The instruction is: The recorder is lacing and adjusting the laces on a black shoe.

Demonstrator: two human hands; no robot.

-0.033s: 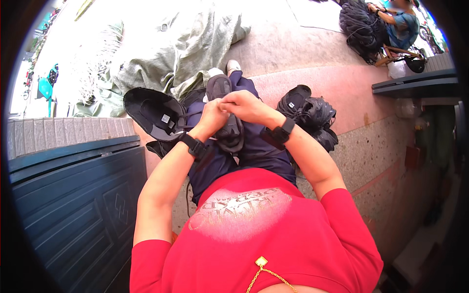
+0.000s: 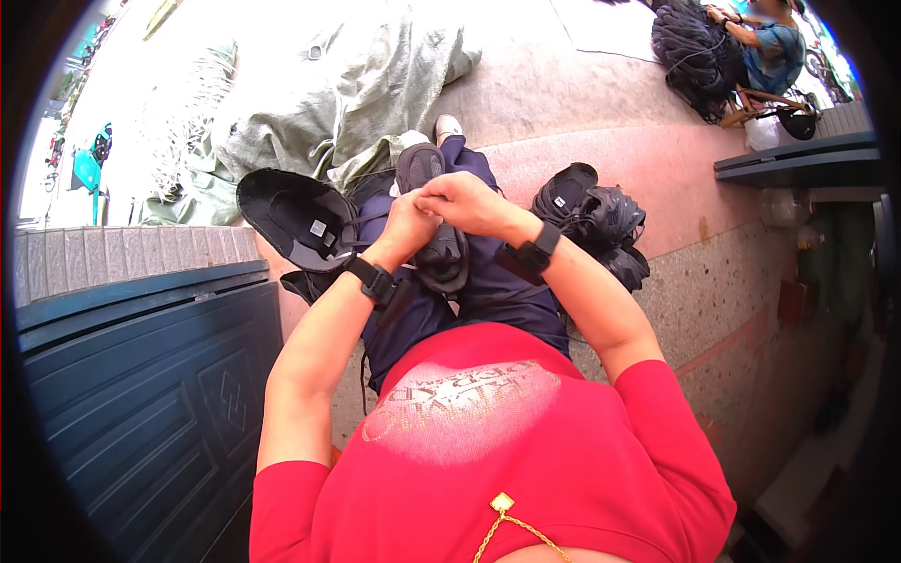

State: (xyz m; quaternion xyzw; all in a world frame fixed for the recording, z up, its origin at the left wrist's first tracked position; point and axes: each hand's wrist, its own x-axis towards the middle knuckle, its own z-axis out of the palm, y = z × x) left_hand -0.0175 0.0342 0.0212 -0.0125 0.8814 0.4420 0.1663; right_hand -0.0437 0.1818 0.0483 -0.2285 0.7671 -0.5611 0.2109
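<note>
A black mesh shoe (image 2: pixel 419 166) lies lengthwise across my thighs, one end toward my knees and the other toward my waist. Over its middle, my left hand (image 2: pixel 409 228) and my right hand (image 2: pixel 469 201) meet with their fingers closed and touching. Whatever the fingertips pinch is hidden or too small to make out. To the left, another black shoe piece (image 2: pixel 298 218) lies open side up, showing a pale label inside and laces trailing toward my leg. A pile of black shoes (image 2: pixel 593 214) sits on the ground to the right of my legs.
Crumpled grey-green sheeting (image 2: pixel 319 117) spreads ahead on the left. Dark blue panelled doors (image 2: pixel 141 394) flank me on the left, with another blue panel (image 2: pixel 798 167) at right. At far right another person (image 2: pixel 777 54) sits beside a large heap of black shoes (image 2: pixel 693 56).
My right hand and wrist have shifted very slightly left. The shoe on my lap and the other things stay where they were.
</note>
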